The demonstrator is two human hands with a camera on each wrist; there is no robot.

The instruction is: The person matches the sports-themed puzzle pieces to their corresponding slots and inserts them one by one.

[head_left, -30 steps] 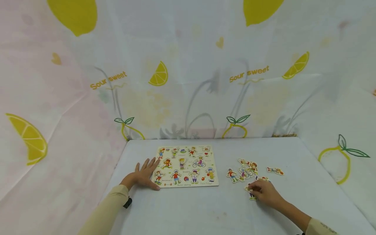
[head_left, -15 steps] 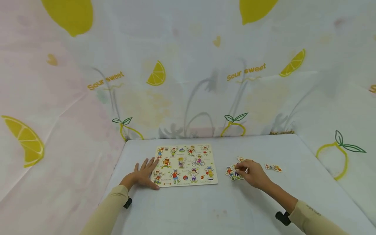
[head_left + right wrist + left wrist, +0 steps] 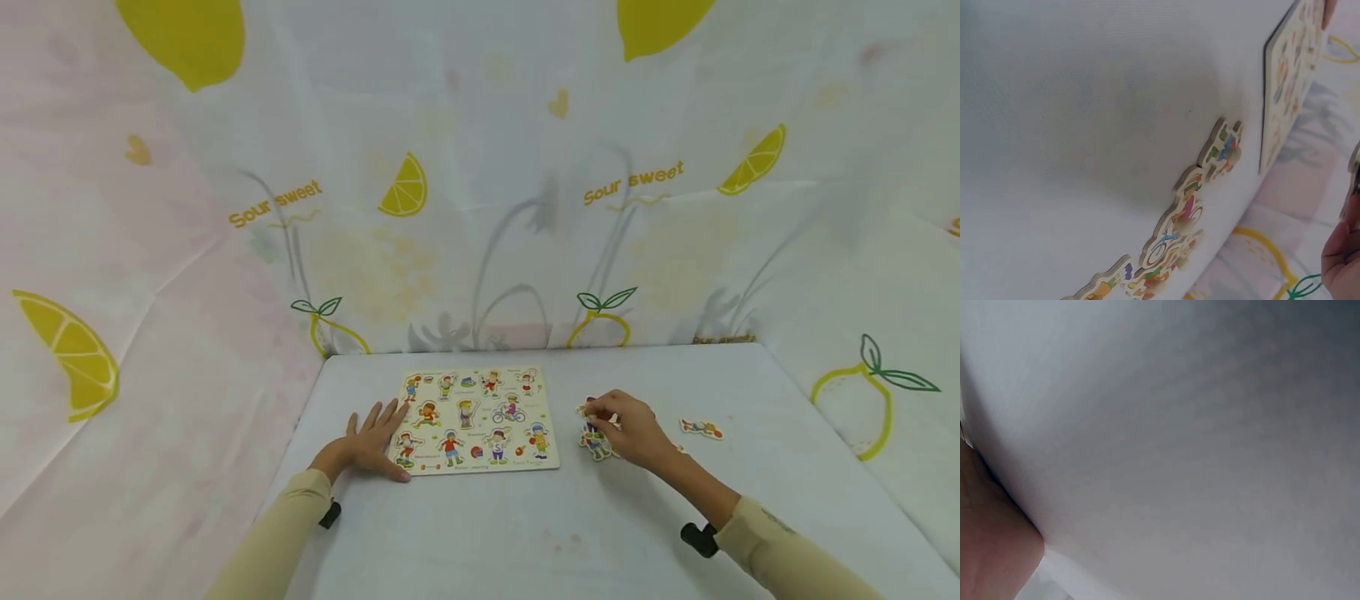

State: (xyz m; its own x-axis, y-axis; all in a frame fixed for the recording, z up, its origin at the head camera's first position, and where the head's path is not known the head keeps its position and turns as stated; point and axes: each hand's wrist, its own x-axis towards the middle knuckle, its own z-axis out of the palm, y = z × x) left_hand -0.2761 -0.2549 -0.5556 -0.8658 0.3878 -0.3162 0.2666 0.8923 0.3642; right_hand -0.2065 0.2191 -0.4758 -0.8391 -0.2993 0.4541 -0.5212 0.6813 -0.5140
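Observation:
My left hand [image 3: 369, 443] lies with spread, straight fingers at the left edge of a wooden puzzle board [image 3: 491, 468] printed with children playing sports. In the left wrist view only a bare part of the left hand or wrist [image 3: 997, 544] shows at the lower left. Between thumb and fingers, my right hand [image 3: 626, 423] pinches a small figure-shaped puzzle piece [image 3: 589, 407], held over other loose pieces. That held piece [image 3: 1354, 178] also shows at the right edge of the right wrist view. Below it a piece in blue and red [image 3: 1227, 151] and a cyclist piece [image 3: 1175, 219] lie on the table.
Another loose puzzle piece [image 3: 702, 428] lies apart on the right of the white table [image 3: 480, 533]. More pieces are partly hidden under the right hand, including one with an orange part [image 3: 1102, 290]. A lemon-print cloth [image 3: 465, 250] hangs behind the table.
My right hand has moved left and away from me, carrying the puzzle piece from the near side of the loose pieces to above them. The left hand stays at the board.

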